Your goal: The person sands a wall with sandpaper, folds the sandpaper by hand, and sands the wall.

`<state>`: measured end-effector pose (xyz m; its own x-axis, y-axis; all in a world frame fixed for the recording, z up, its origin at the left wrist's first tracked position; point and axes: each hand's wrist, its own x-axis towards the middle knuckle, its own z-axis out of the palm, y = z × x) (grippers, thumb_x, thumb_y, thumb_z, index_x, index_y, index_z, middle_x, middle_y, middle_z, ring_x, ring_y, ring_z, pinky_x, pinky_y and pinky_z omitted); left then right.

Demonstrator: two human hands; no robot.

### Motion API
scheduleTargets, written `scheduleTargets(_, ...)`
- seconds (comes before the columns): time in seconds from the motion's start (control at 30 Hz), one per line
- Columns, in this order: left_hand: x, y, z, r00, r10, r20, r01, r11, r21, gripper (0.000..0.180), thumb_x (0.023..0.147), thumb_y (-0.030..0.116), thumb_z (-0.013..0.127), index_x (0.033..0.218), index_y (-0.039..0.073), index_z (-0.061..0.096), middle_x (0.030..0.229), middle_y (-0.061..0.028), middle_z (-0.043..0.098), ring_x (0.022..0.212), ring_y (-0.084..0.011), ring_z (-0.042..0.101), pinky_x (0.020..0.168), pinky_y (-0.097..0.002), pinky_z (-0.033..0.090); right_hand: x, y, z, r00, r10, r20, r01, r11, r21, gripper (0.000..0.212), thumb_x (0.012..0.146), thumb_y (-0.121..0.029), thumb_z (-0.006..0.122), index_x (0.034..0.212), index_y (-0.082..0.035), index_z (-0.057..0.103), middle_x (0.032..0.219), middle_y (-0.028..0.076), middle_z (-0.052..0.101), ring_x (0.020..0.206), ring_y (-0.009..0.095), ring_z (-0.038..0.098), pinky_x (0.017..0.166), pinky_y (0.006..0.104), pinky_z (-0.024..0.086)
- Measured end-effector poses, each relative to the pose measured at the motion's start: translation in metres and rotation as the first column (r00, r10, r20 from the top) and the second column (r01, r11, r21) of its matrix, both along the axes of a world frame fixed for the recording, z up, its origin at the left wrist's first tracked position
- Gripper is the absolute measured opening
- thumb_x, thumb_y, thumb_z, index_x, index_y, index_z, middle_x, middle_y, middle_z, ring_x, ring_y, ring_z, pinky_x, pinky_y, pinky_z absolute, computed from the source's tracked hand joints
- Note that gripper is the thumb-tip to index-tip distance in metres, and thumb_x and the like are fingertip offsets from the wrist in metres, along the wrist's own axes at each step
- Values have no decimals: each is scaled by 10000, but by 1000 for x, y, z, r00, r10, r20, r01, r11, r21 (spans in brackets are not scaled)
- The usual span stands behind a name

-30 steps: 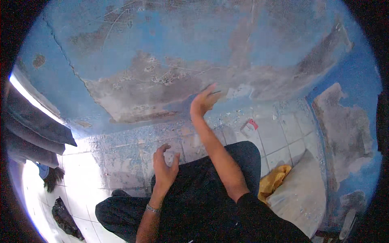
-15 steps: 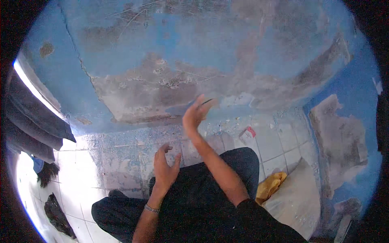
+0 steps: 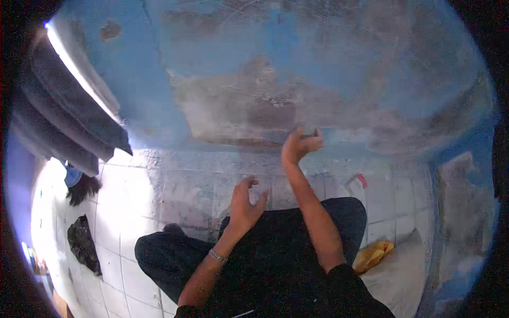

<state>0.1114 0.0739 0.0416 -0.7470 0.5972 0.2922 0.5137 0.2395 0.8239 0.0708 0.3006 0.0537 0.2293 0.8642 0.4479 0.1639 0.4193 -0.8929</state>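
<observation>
My right hand (image 3: 301,148) is up close to the lower part of the peeling blue wall (image 3: 222,58). Its fingers are closed around a thin, dark-edged flat piece (image 3: 308,135), whose kind is too small and blurred to tell. The bare grey-brown patch (image 3: 228,108) of the wall lies just beyond and to the left of this hand. My left hand (image 3: 247,205) hangs over the tiles in front of my lap, with thumb and curled fingers apart and nothing between them. A bracelet (image 3: 217,256) circles the left wrist.
Paint flakes and dust cover the white tiled floor (image 3: 185,192) along the wall. A small red-and-white packet (image 3: 361,180) lies beyond my right knee. Yellow crumpled wrapping (image 3: 374,256) and a pale sheet (image 3: 400,270) are at right. Dark cloth (image 3: 74,100) hangs at left, above a black bag (image 3: 83,245).
The view has swung left, so wall and floor appear farther right. My right hand's fingers look more curled around the thin piece. The left hand keeps much the same pose.
</observation>
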Motion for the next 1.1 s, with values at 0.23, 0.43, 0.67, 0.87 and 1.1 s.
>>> scheduleTargets(0.23,0,-11,18,997,33,-73,-31,999,37,435,804,150,745,1156,10,532,1038,-166,609,986,-343,577,856,-427,466,7,4,10,989,41,140,-11,979,-203,502,923,-342,616,1144,72,436,1146,219,362,953,305,443,773,463,421)
scheduleTargets(0.43,5,-5,22,995,-56,-86,60,997,40,393,807,140,736,1119,8,538,1038,-182,602,1007,-373,570,857,-444,467,18,34,-7,971,-1,238,-6,1000,28,361,910,-268,597,855,83,532,804,153,475,646,295,493,632,512,426)
scheduleTargets(0.67,7,-8,16,996,-24,-85,24,1000,5,394,808,160,745,1131,21,568,1091,-178,628,1017,-366,596,889,-438,480,21,29,-9,929,-73,364,18,988,152,458,968,-353,467,817,75,526,852,239,514,826,394,512,801,573,385)
scheduleTargets(0.87,5,-15,23,996,-19,-81,16,999,-40,396,818,174,733,1126,11,546,1073,-182,610,1023,-374,579,887,-449,471,19,-1,24,949,112,295,-85,991,-101,529,1007,-414,419,842,74,541,907,259,506,939,448,468,893,585,328)
scheduleTargets(1.1,7,-14,24,996,-59,-74,51,993,-105,410,836,173,706,1158,6,514,1101,-181,586,1056,-370,554,896,-453,461,12,15,5,952,-145,269,116,986,120,490,1007,-394,429,835,50,546,879,211,510,906,404,485,874,586,335)
